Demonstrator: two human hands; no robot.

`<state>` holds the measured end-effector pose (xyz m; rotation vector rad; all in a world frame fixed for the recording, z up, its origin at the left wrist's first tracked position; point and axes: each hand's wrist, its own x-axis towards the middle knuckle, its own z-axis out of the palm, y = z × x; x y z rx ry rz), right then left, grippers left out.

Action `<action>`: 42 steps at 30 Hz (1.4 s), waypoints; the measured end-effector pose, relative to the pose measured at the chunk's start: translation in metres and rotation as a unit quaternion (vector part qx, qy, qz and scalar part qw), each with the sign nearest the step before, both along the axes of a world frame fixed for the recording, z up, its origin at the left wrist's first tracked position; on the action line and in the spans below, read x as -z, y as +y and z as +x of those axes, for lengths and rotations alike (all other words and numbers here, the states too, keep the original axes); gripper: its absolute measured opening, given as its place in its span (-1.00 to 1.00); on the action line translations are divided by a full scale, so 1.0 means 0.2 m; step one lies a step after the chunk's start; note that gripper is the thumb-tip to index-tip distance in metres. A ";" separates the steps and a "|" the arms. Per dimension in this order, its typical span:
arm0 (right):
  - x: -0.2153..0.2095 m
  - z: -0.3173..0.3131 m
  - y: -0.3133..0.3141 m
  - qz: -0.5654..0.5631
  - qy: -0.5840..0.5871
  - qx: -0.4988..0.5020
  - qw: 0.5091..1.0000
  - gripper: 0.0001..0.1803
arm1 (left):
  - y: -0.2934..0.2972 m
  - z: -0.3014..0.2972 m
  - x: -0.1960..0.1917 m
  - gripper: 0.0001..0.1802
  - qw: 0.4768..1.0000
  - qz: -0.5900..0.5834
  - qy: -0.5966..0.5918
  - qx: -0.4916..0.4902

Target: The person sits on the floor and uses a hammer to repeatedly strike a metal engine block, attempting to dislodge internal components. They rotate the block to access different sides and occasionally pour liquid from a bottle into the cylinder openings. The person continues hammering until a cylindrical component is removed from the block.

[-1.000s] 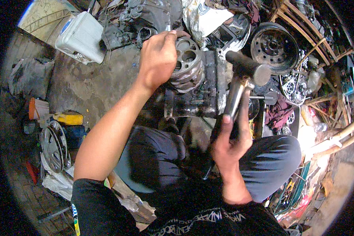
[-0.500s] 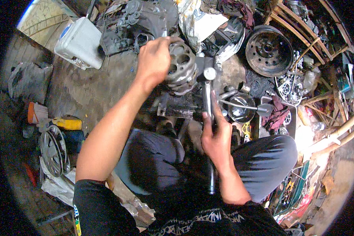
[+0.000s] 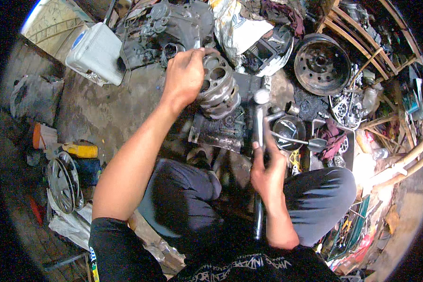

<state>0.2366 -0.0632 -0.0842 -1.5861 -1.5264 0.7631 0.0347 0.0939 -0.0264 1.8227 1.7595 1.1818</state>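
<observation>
Left hand (image 3: 185, 77) clamped over finned cylinder block (image 3: 218, 89): grimy grey, two bores showing, sits tilted. Right hand (image 3: 268, 171) fisted round hammer (image 3: 259, 141), head up

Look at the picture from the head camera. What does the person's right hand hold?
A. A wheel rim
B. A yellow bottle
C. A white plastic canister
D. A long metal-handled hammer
D: the right hand grips the shaft of a long hammer, its head up near the finned cylinder block.

A white plastic jug (image 3: 95, 52) lies upper left, a dark wheel rim (image 3: 322, 63) upper right, a yellow bottle (image 3: 81, 150) and hubcap (image 3: 61, 182) left.
</observation>
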 end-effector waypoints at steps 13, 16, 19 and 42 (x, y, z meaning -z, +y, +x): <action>0.13 0.01 0.01 0.108 0.039 0.011 0.993 -0.36 | 0.00 -0.01 0.05 -0.46 0.998 -0.061 -0.024 -0.008; 0.04 0.03 0.01 0.068 0.067 -0.006 0.995 -0.40 | -0.01 0.01 -0.01 -0.42 0.997 -0.071 -0.011 -0.009; 0.06 0.03 0.00 0.126 0.043 -0.008 0.991 -0.41 | 0.01 0.03 -0.02 -0.47 0.997 -0.076 -0.011 0.031; -0.52 0.56 -0.11 0.067 0.101 0.029 0.992 -0.26 | 0.06 0.19 -0.11 0.07 0.943 -0.183 0.252 0.117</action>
